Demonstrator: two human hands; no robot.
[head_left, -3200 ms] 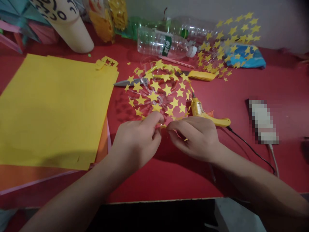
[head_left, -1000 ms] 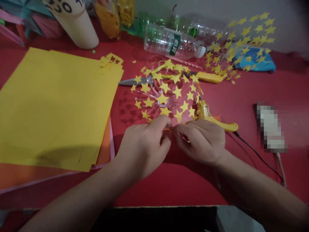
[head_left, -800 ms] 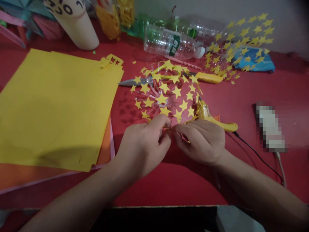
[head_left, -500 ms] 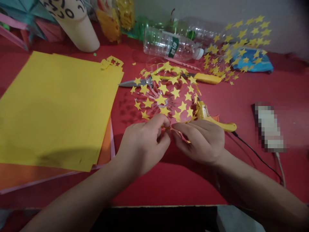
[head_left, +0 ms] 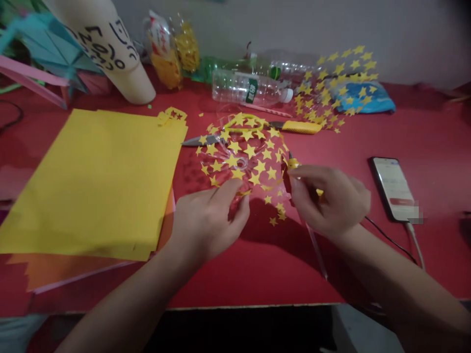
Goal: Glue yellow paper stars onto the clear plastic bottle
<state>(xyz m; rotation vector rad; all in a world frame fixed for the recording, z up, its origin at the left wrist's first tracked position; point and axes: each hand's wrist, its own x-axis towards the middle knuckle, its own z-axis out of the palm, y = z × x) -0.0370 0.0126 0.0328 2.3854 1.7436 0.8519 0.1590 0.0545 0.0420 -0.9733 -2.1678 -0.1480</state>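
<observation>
We look from one camera (it is worn on the person's head), and it faces forward and steeply down to the red table. The view is rather near: the left hand comes in from seven o'clock, the right hand from about four o'clock. At twelve o'clock we see the grey wall, at six o'clock the table's front edge.

1 phone lies right, 1 tall cup left.
</observation>
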